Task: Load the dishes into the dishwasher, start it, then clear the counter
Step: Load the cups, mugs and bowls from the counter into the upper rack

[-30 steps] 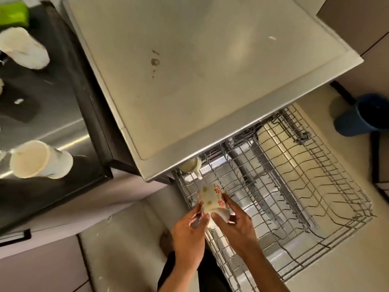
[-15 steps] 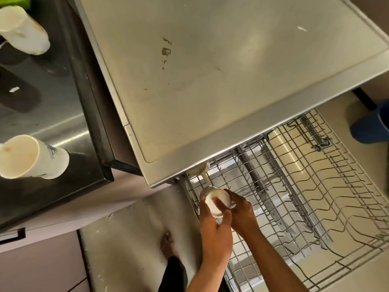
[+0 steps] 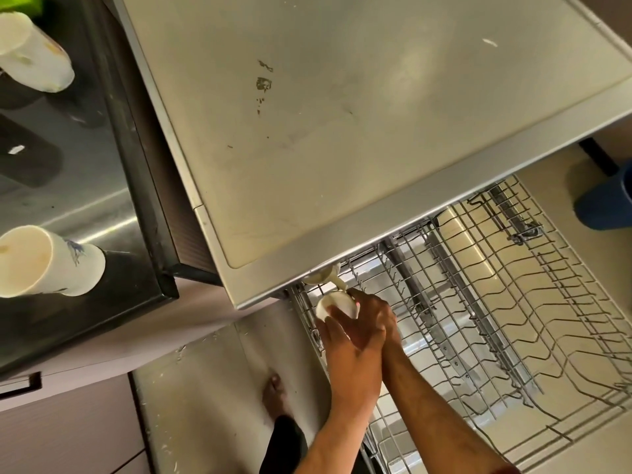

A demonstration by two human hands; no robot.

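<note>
Both hands have carried the cup (image 3: 337,306) from over the near edge of the rack (image 3: 513,336) toward its back left corner, turning it so the flowered side no longer shows and only the pale underside faces up. Now the cup sits low against the wires just under the lip of the steel surface (image 3: 342,131). Left hand (image 3: 352,350) lies over right hand (image 3: 383,323); fingers of both curl round the cup, pinching its lower wall.

Placing it well likely means setting it mouth down between the prongs, level and steady, before letting go, and keeping it apart from the second cup (image 3: 325,278) already lying just behind it, half hidden beneath the surface edge.

Apart from those two cups, the pulled-out rack holds nothing visible; its plate slots on the right stand bare. On the dark counter (image 3: 102,206) to the left, two more cups wait: one (image 3: 48,261) near, with a blue mark and a stained inside, another (image 3: 34,51) farther back.
</note>
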